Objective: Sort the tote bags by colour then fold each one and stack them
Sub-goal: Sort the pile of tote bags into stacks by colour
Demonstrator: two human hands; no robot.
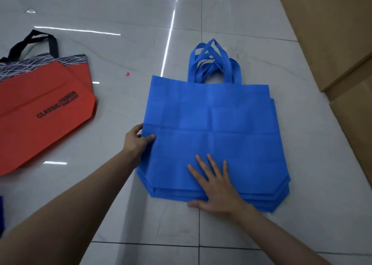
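Blue tote bags (213,127) lie stacked on the floor; the left hand (136,139) pinches their left edge, the right hand (217,186) presses flat near.

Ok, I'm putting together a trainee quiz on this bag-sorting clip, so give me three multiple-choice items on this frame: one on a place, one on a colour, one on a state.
1. Where does the red pile lie relative to the blue pile, as the person sees it?
A. on top of it
B. to its left, apart from it
C. to its right

2. What colour are the red pile's handles?
A. black
B. white
C. red

3. How is the right hand?
A. curled round a handle
B. lifted in the air, holding nothing
C. flat on the blue pile, fingers straight

Answers:
1 B, since bare floor tiles show between the two piles.
2 A, since the straps looping above the red fabric are black.
3 C, since its palm and straight fingers lie on the pile's near edge.
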